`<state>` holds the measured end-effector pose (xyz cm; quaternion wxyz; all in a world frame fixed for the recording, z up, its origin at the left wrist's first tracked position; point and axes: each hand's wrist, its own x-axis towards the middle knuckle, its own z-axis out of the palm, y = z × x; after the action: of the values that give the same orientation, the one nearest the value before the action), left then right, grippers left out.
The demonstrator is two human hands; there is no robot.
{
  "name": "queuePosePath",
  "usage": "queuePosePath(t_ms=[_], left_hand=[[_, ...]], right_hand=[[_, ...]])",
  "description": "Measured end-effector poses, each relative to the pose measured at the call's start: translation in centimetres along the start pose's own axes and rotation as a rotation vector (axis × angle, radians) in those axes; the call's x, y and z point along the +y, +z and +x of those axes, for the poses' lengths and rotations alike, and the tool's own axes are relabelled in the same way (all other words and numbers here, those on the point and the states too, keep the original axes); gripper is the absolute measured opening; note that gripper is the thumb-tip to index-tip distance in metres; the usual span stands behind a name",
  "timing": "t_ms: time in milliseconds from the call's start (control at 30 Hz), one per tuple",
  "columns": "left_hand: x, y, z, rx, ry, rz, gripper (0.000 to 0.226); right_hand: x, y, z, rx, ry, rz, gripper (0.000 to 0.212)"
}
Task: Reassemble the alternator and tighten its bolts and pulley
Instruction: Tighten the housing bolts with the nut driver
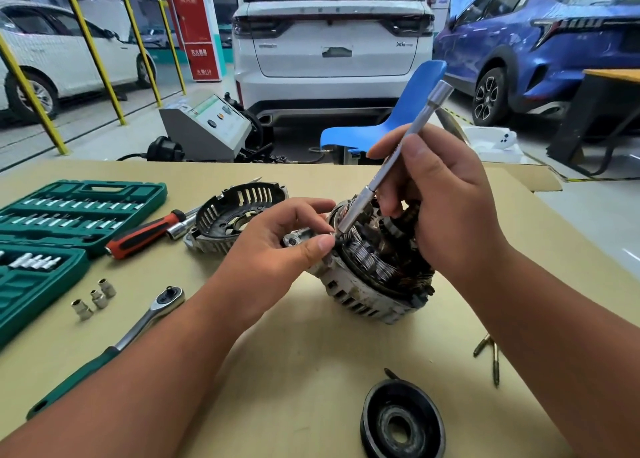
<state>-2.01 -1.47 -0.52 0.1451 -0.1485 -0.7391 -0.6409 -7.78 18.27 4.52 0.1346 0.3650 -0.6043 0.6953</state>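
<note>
The alternator body (367, 284) lies tilted on the cardboard-covered table (311, 353), its copper windings exposed. My right hand (446, 208) grips a long silver extension bar (398, 156), whose lower tip sits at the alternator's upper left rim. My left hand (287, 239) pinches the rim right beside that tip. The black slotted end cover (235, 215) rests behind my left hand. The black pulley (401, 423) lies flat near the front edge. Loose bolts (490, 353) lie at the right.
A green socket case (65, 222) stands open at the left, with a red-handled driver (145, 232), three loose sockets (95, 298) and a green-handled ratchet (114, 347) nearby. Beyond the table are a blue chair (398, 118), a grey machine (207, 128) and parked cars.
</note>
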Motion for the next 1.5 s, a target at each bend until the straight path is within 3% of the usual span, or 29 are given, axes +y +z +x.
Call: queuePosePath(t_ms=[267, 367, 767, 1067, 1300, 1500], left_hand=[[0.0, -0.2, 0.1, -0.011, 0.001, 0.030, 0.016], [0.0, -0.2, 0.1, -0.008, 0.011, 0.037, 0.007], [-0.1, -0.4, 0.4, 0.024, -0.034, 0.031, 0.006], [-0.4, -1.1, 0.2, -0.132, -0.044, 0.072, 0.012], [-0.4, -0.5, 0.1, -0.045, -0.032, 0.056, 0.004], [-0.2, -0.4, 0.3, -0.039, -0.058, 0.016, 0.006]], right_hand=[[0.2, 0.2, 0.2, 0.016, -0.026, -0.051, 0.021], [0.3, 0.2, 0.2, 0.025, -0.017, -0.033, 0.016], [-0.1, 0.2, 1.2, 0.004, 0.020, -0.136, 0.019], [-0.1, 0.6, 0.6, 0.038, -0.021, -0.102, 0.017], [-0.2, 0.7, 0.1, 0.043, -0.053, -0.052, 0.009], [-0.2, 0.8, -0.1, 0.043, -0.070, -0.058, 0.019]])
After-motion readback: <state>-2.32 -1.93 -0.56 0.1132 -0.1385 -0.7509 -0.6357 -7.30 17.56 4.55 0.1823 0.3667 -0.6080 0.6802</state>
